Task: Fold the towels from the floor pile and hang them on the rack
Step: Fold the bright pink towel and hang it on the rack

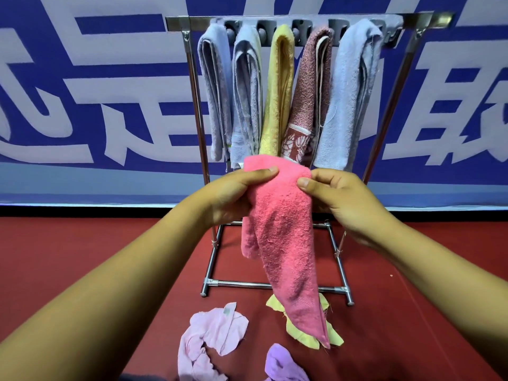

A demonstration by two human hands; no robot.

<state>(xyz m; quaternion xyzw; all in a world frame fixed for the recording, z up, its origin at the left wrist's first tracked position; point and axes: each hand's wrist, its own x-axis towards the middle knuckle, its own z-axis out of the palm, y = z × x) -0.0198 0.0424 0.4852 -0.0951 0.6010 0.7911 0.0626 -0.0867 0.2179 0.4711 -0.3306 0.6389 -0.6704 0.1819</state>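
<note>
A pink towel [280,237] hangs folded lengthwise in front of me, its tip reaching down over the floor pile. My left hand [233,193] pinches its top left edge and my right hand [343,199] pinches its top right edge. Behind it stands the metal rack [308,19] with several folded towels draped over the top bar: pale blue [217,92], grey-blue [247,92], yellow [277,89], maroon patterned [310,92] and light blue [351,92]. On the floor lie a light pink cloth [211,336], a purple cloth [286,364] and a yellow-green cloth [302,334].
The rack's base bars [275,285] rest on a red floor [82,257]. A blue banner with large white characters [96,92] covers the wall right behind the rack. The top bar has bare stretches at its left and right ends.
</note>
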